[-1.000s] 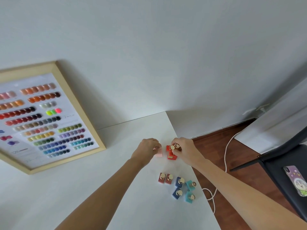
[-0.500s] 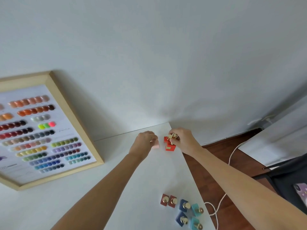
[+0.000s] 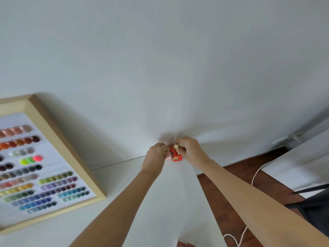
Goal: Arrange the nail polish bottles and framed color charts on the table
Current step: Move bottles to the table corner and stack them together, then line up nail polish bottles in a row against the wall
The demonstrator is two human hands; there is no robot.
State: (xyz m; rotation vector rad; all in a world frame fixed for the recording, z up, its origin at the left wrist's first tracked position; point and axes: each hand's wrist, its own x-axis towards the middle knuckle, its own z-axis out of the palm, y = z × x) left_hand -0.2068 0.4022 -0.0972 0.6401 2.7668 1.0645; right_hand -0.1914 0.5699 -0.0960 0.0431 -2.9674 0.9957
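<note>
Both hands are stretched to the far right corner of the white table [image 3: 114,220], against the wall. My right hand [image 3: 191,150] grips a cluster of red nail polish bottles [image 3: 176,155] with gold caps. My left hand [image 3: 156,155] is closed around a pale pink bottle [image 3: 168,155], mostly hidden by the fingers, touching the red ones. A wood-framed color chart [image 3: 53,136] with rows of polish swatches leans against the wall at the left. Two red bottles [image 3: 185,244] peek in at the bottom edge.
The table's right edge drops to a dark wooden floor [image 3: 231,202] with a white cable [image 3: 254,175] lying on it. A dark chair [image 3: 315,207] stands at the far right. The white wall [image 3: 160,68] rises directly behind the table.
Both hands have carried the red and pink bottles farther back toward the wall corner. The view tilted up, so the blue and teal bottles near the front edge dropped out of sight.
</note>
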